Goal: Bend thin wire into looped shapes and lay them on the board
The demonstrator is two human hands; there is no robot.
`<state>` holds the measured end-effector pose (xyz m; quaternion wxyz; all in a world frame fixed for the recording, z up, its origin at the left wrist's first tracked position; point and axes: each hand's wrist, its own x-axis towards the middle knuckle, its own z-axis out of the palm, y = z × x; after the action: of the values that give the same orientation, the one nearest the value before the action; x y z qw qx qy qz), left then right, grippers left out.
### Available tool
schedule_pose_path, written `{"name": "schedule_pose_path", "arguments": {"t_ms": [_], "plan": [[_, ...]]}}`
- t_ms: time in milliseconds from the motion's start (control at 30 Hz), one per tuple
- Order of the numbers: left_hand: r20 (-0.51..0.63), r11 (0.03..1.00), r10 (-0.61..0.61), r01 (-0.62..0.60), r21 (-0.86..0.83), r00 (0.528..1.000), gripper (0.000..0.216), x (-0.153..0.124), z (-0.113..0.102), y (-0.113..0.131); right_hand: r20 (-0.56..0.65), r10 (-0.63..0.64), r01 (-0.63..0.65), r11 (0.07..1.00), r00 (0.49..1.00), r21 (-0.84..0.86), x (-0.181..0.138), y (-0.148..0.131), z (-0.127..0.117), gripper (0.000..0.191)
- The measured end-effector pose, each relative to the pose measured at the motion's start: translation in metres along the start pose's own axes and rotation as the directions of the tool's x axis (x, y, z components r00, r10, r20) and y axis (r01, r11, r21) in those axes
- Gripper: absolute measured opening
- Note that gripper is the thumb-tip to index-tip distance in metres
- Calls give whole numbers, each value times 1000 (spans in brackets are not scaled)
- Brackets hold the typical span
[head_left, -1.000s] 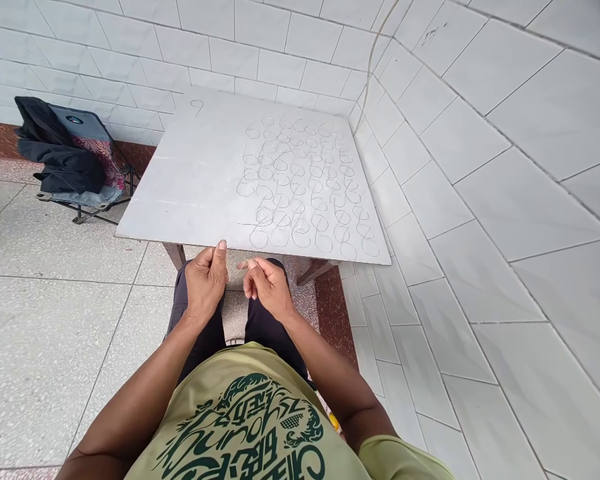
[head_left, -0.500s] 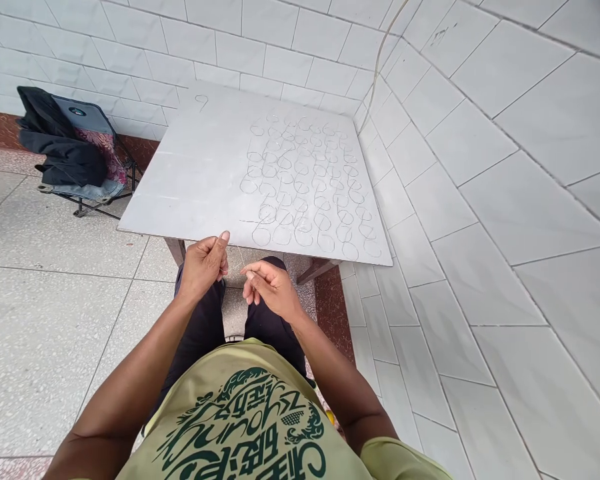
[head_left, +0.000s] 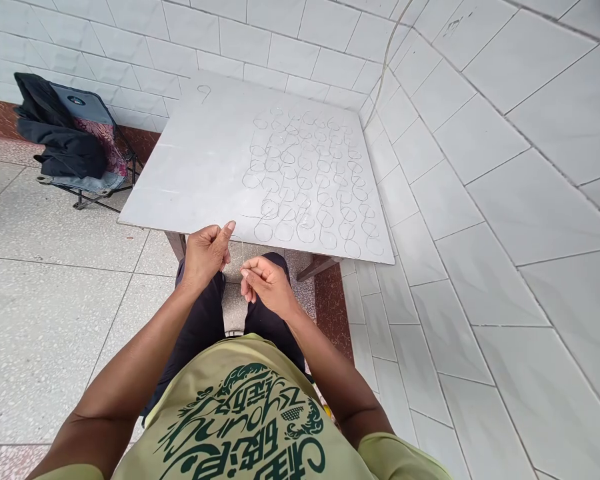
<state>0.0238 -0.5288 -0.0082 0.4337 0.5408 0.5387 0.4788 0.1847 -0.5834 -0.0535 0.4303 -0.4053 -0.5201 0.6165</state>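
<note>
Just before the near edge of the surface [head_left: 190,163], pinching a thin pale strand [head_left: 243,252] between fingers of the right hand [head_left: 269,285], strand running forward, then curving toward the left hand [head_left: 205,259], likewise pressed closed on it. Beyond, on the surface, rows of thin loops [head_left: 304,178], backed by tiled walls [head_left: 300,57].

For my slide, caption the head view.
Near a table bearing thin loops, the right hand pinches a strand beside the left hand.
</note>
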Motion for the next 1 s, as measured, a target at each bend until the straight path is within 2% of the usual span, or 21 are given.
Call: {"name": "schedule_pose_path", "arguments": {"t_ms": [200,333,467,567,667,733,800,867,933,1000], "plan": [[29,975,-95,99,-199,995,63,2,-5,-3,2,1,-1,998,1000,70,1,-1,-3,34],[69,959,-156,168,-229,985,68,0,-16,-6,-4,-1,1,996,1000,94,3,-1,-7,34],[158,958,-173,204,-202,972,55,-6,-21,-4,-11,8,-7,994,1000,113,5,-4,-8,35],[184,959,-163,200,-203,969,43,-8,-20,-2,-30,20,-17,995,999,94,6,-5,-7,36],[170,954,-164,200,-222,972,38,-6,-19,-2,-77,3,-4,1000,997,-17,6,-5,-6,33],[170,955,-164,200,-220,972,39,-3,-18,-2,-116,-73,50,981,991,-186,6,-6,-8,29],[173,962,-151,185,-200,973,43,1,-18,0,-126,-176,116,916,976,-383,8,-9,-11,24],[166,973,-126,155,-173,978,48,5,-19,3,-111,-242,154,847,964,-509,12,-16,-16,21],[136,980,-103,124,-157,985,53,11,-20,9,-104,-253,164,836,962,-524,19,-25,-20,21],[86,982,-90,103,-159,992,57,17,-21,14,-123,-235,158,879,964,-449,27,-34,-22,22]]}}
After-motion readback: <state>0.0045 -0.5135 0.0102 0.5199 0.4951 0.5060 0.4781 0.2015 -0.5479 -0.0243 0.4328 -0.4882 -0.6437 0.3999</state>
